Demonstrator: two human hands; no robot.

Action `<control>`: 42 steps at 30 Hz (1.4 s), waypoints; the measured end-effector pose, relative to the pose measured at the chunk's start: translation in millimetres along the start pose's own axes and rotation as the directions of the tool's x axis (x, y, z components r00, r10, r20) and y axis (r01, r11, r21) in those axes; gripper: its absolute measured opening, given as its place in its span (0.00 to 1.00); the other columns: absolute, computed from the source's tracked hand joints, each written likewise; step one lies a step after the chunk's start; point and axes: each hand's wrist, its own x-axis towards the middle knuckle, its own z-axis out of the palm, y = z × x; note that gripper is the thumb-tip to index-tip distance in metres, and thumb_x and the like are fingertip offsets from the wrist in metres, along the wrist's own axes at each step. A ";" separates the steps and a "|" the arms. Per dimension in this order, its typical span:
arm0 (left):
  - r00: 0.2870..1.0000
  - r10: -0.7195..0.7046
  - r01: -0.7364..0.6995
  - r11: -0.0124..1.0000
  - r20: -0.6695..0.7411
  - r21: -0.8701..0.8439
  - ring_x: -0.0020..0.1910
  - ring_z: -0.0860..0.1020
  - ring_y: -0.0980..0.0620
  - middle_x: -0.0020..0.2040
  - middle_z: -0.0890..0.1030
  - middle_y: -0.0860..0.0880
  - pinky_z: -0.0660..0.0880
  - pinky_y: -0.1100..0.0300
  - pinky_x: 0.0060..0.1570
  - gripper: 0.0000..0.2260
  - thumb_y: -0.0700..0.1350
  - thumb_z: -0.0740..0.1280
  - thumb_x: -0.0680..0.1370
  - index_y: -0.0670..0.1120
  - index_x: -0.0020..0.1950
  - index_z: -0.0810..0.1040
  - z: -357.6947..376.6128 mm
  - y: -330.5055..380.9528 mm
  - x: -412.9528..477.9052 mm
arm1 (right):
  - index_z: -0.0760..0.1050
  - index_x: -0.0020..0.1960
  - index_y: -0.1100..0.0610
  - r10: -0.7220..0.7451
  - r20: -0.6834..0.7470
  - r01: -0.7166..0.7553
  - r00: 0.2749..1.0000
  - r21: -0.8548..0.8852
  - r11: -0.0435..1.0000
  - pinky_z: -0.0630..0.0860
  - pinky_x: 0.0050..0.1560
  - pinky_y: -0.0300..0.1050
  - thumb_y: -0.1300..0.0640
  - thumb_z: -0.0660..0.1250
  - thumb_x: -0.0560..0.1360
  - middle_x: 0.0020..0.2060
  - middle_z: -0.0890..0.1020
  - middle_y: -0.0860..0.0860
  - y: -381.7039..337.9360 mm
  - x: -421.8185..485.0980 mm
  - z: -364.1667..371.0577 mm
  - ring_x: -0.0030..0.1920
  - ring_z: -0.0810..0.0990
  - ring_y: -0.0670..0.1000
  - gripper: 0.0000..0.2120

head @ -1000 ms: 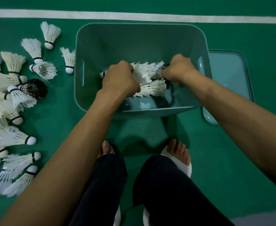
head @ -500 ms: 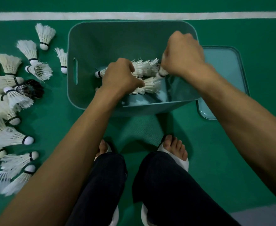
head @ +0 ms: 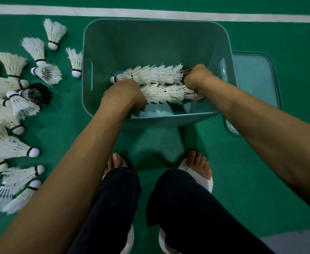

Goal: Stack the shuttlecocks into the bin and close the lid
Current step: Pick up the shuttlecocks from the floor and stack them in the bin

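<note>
The left hand [head: 125, 94] and the right hand [head: 196, 79] each gripped one end of the nested white feather shuttlecock rows [head: 159, 84] between them, inside the rectangular teal plastic bin [head: 132, 43]. It was best to lower them level and gently.

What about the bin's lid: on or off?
Off. The lid lies flat on the green floor beside the bin, whose top stands open.

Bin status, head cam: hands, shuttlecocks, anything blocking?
Left hand and right hand grip opposite ends of two stacked shuttlecock rows inside the bin. Lid off, on floor right of bin. Many loose shuttlecocks on floor at left; nothing blocking.
</note>
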 end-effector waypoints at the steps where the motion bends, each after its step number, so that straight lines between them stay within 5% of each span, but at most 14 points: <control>1: 1.000 -0.002 0.002 1.000 0.003 0.002 0.48 0.79 0.43 0.56 0.80 0.42 0.80 0.48 0.57 0.24 0.41 0.78 0.73 0.41 0.67 0.77 0.1 0.2 -0.4 | 0.71 0.53 0.61 0.040 0.038 -0.042 0.998 0.039 0.998 0.83 0.32 0.52 0.69 0.62 0.80 0.56 0.78 0.60 -0.2 2.3 1.5 0.46 0.83 0.62 0.05; 7: 1.000 -0.001 0.002 1.000 0.003 -0.031 0.42 0.76 0.46 0.44 0.77 0.47 0.76 0.52 0.52 0.24 0.43 0.77 0.74 0.39 0.67 0.75 -1.5 1.2 1.7 | 0.73 0.51 0.63 0.093 0.037 -0.096 0.995 0.091 0.991 0.85 0.46 0.55 0.70 0.65 0.79 0.57 0.82 0.62 1.7 11.1 9.7 0.46 0.86 0.63 0.04; 11: 1.000 0.005 -0.005 1.000 0.000 -0.019 0.48 0.78 0.44 0.50 0.79 0.45 0.79 0.49 0.57 0.21 0.44 0.77 0.74 0.41 0.64 0.77 -2.2 0.4 5.0 | 0.78 0.57 0.64 -0.133 -0.149 0.101 0.980 -0.202 0.974 0.82 0.56 0.54 0.69 0.64 0.78 0.58 0.82 0.62 0.3 -2.4 7.4 0.55 0.83 0.63 0.09; 16: 1.000 0.025 -0.025 1.000 -0.019 0.007 0.52 0.79 0.42 0.56 0.80 0.44 0.76 0.51 0.52 0.20 0.44 0.76 0.73 0.42 0.63 0.77 -3.6 -0.7 2.2 | 0.79 0.59 0.67 -0.354 -0.277 0.210 0.893 -0.438 0.874 0.80 0.54 0.55 0.70 0.67 0.75 0.54 0.82 0.64 -8.7 -21.1 -8.8 0.57 0.82 0.65 0.12; 22: 0.970 0.119 -0.128 0.991 -0.214 -0.030 0.56 0.79 0.40 0.61 0.80 0.42 0.77 0.49 0.56 0.22 0.44 0.74 0.74 0.44 0.67 0.77 -13.5 -11.9 -11.4 | 0.76 0.55 0.62 -0.373 -0.310 0.287 0.875 -0.289 0.914 0.72 0.47 0.50 0.64 0.68 0.75 0.49 0.76 0.60 -25.8 -41.8 -23.2 0.49 0.76 0.62 0.09; 29: 0.795 0.232 -0.341 0.935 -0.561 -0.095 0.52 0.81 0.44 0.51 0.83 0.47 0.80 0.50 0.53 0.15 0.46 0.74 0.70 0.49 0.57 0.81 -46.1 -32.8 -43.0 | 0.84 0.44 0.58 -0.524 -0.307 0.531 0.795 -0.065 0.845 0.83 0.50 0.51 0.58 0.69 0.69 0.41 0.85 0.56 -74.9 -82.8 -7.0 0.46 0.84 0.57 0.07; 34: 0.681 0.068 -0.369 0.892 -0.729 -0.262 0.43 0.83 0.51 0.43 0.84 0.55 0.81 0.54 0.47 0.10 0.46 0.72 0.71 0.52 0.51 0.84 -57.8 -88.7 -66.7 | 0.84 0.38 0.56 -0.674 -0.310 0.710 0.670 0.002 0.705 0.81 0.44 0.44 0.57 0.68 0.71 0.34 0.84 0.51 -119.3 -120.8 19.7 0.40 0.84 0.50 0.07; 38: 0.718 -0.078 -0.250 0.899 -0.692 -0.361 0.42 0.82 0.52 0.43 0.83 0.53 0.80 0.56 0.48 0.07 0.42 0.73 0.74 0.48 0.51 0.84 -39.9 -157.5 -74.1 | 0.84 0.39 0.58 -0.833 -0.183 0.848 0.523 0.014 0.529 0.81 0.45 0.45 0.62 0.66 0.73 0.34 0.83 0.50 -146.9 -156.6 56.0 0.39 0.82 0.48 0.09; 42: 0.708 -0.271 -0.066 0.894 -0.652 -0.444 0.51 0.83 0.46 0.49 0.85 0.48 0.77 0.55 0.54 0.09 0.40 0.73 0.74 0.44 0.54 0.85 -9.2 -231.7 -90.9 | 0.83 0.43 0.58 -0.888 0.001 0.888 0.459 -0.032 0.459 0.82 0.47 0.51 0.61 0.64 0.72 0.38 0.84 0.55 -162.0 -178.5 101.0 0.41 0.83 0.55 0.09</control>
